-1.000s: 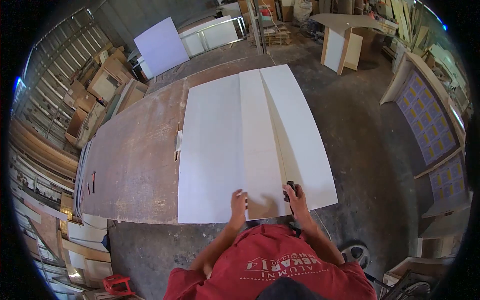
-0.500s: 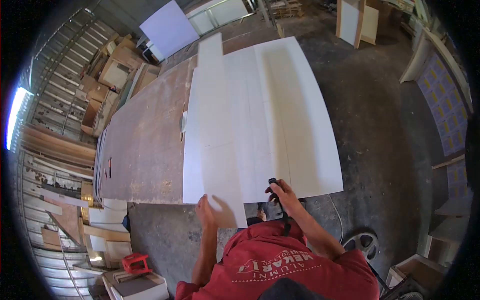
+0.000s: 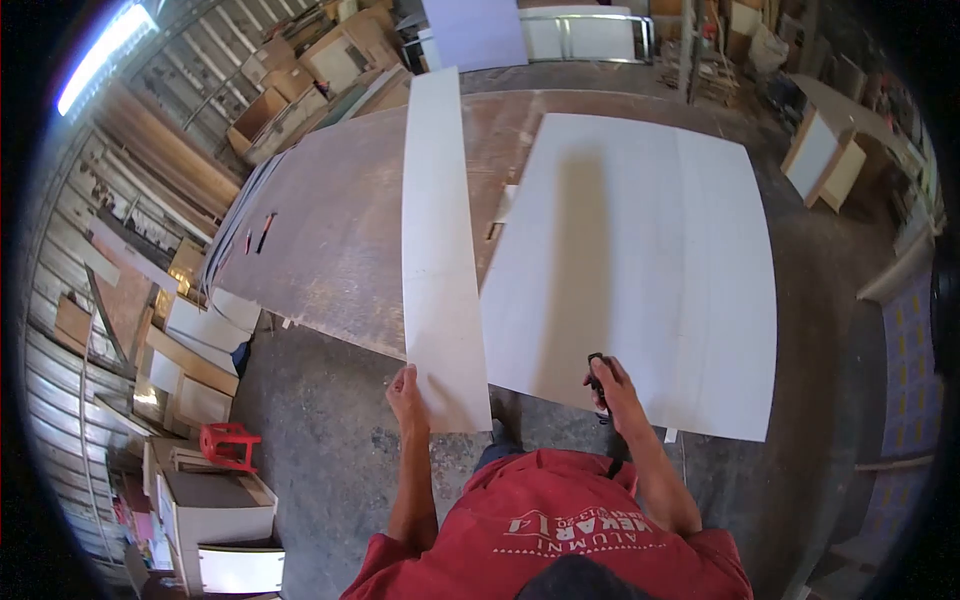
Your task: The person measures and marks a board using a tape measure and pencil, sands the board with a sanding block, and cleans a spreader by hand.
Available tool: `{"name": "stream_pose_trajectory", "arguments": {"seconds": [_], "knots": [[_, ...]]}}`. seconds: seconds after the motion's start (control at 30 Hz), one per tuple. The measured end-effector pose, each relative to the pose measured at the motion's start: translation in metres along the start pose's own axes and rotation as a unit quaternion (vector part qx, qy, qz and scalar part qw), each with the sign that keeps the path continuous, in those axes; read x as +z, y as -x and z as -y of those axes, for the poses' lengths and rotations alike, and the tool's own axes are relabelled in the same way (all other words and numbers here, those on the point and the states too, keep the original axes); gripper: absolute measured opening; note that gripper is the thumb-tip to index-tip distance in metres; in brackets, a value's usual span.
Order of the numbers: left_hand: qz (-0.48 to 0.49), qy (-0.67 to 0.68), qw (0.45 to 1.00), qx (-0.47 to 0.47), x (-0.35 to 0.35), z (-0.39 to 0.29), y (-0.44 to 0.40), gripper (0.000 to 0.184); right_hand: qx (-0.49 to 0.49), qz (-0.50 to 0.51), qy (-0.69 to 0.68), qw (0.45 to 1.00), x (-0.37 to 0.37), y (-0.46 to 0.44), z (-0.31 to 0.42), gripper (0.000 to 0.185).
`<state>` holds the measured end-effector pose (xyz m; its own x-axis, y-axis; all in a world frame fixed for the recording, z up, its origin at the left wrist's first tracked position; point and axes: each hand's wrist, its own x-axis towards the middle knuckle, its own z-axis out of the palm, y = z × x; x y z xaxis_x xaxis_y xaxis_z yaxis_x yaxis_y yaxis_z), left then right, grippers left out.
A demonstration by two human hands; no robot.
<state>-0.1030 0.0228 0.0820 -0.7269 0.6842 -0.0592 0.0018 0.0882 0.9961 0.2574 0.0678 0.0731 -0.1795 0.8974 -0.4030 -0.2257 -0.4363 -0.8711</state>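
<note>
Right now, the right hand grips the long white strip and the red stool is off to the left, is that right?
No, the head view shows the left hand gripping the long white strip; the red stool is indeed off to the left.

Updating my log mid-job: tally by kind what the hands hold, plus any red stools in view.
White strip, in the left hand: 1
Black tool, in the right hand, exact type unclear: 1
Red stool, on the left: 1
Total: 3
</note>
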Motion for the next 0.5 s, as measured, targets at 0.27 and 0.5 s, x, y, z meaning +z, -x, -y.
{"name": "stream_pose_trajectory", "arguments": {"seconds": [0.27, 0.5], "knots": [[0.012, -0.106, 0.991, -0.081, -0.139, 0.046, -0.108, 0.030, 0.084, 0.095, 0.043, 0.991, 0.195, -0.022, -0.045, 0.035], [0.074, -0.184, 0.974, -0.112, -0.193, 0.116, -0.177, 0.026, 0.103, 0.050, 0.141, 0.983, 0.236, -0.036, -0.055, 0.039]]}}
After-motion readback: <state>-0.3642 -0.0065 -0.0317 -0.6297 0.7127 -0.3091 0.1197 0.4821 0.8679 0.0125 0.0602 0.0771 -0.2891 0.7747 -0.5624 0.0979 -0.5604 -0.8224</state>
